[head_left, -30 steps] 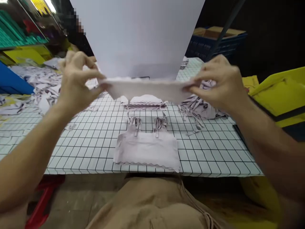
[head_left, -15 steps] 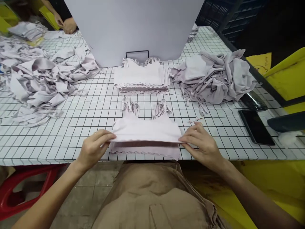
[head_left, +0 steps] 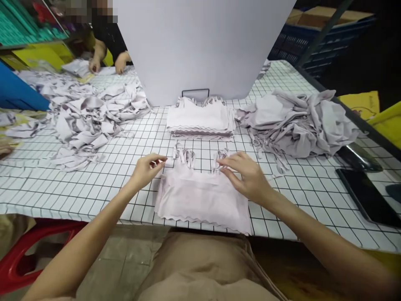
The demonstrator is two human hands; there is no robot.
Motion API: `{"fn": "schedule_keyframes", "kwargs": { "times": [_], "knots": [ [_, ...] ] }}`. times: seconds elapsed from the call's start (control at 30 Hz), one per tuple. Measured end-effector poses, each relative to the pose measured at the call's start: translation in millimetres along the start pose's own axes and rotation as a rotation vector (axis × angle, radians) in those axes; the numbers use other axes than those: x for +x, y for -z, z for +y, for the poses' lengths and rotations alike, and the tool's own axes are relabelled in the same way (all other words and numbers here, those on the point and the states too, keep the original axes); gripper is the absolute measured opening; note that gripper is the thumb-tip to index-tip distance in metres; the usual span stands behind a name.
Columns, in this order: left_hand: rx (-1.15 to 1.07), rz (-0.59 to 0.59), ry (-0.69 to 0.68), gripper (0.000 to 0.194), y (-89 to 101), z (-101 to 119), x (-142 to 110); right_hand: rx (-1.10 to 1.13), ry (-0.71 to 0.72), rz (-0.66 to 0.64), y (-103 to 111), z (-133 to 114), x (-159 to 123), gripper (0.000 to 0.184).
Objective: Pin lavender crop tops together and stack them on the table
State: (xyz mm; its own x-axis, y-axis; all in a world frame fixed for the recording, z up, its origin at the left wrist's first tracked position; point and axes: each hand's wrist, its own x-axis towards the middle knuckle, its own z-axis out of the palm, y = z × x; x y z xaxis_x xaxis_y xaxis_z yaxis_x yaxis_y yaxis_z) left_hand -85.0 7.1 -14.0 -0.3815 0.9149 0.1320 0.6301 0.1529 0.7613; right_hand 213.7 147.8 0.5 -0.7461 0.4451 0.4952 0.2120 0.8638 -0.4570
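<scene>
A pale lilac bra top (head_left: 203,196) lies flat at the table's near edge, wavy hem toward me and strap loops at its far side. My right hand (head_left: 247,173) has its thumb and fingers closed at the right strap loops (head_left: 223,155). To the left of the left strap loops (head_left: 187,158), my left hand (head_left: 148,169) is in a pinch, thumb and forefinger tips together. Whatever lies between those tips, I cannot make out. Just beyond is a neat stack of the same bra tops (head_left: 200,117), their hems facing me.
Loose lilac garments form a heap (head_left: 294,121) on the right and a larger pile (head_left: 84,113) on the left. A phone (head_left: 366,196) lies at the right. A grey panel (head_left: 203,46) rises behind the stack. Across the table a co-worker's hands (head_left: 120,62) handle cloth.
Both hands have let go of the raised hem and moved away from me to the strap end. The bra top's front now lies flat. The view has tilted up and shifted left.
</scene>
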Motion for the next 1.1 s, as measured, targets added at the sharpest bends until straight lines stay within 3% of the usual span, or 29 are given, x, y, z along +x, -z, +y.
{"fn": "schedule_keyframes", "kwargs": {
  "times": [0.2,0.33,0.4,0.5,0.63,0.7,0.83,0.97,1.1],
  "knots": [
    [-0.087,-0.005,0.099,0.021,-14.4,-17.3,69.0,-0.139,-0.141,-0.377,-76.0,15.0,135.1,0.025],
    [-0.078,-0.027,0.087,0.027,-19.0,-30.5,93.5,-0.177,-0.136,-0.475,-118.7,16.6,174.6,0.007],
    [-0.106,-0.090,0.064,0.039,-18.7,-31.2,99.2,-0.164,-0.112,-0.473,-128.0,15.4,177.2,0.007],
    [-0.244,-0.256,-0.002,0.048,-12.9,-24.1,98.3,-0.109,-0.071,-0.413,-125.6,13.4,168.9,0.014],
    [-0.582,-0.465,0.085,0.037,1.1,-8.1,81.1,0.150,0.041,-0.132,-108.5,10.6,151.7,0.012],
    [-0.701,-0.469,0.181,0.034,6.4,-1.3,66.1,0.302,0.102,0.009,-101.7,8.7,142.9,0.011],
    [-0.872,-0.415,0.376,0.037,8.3,7.8,29.7,0.411,0.121,0.110,-94.9,5.5,124.1,0.009],
    [-0.849,-0.325,0.464,0.034,5.4,19.7,2.3,0.487,0.072,0.052,-85.4,1.2,105.3,0.010],
    [-0.741,-0.362,0.359,0.033,5.2,40.3,-4.4,0.749,-0.089,-0.311,-67.1,-16.1,93.4,0.032]
  ]
}}
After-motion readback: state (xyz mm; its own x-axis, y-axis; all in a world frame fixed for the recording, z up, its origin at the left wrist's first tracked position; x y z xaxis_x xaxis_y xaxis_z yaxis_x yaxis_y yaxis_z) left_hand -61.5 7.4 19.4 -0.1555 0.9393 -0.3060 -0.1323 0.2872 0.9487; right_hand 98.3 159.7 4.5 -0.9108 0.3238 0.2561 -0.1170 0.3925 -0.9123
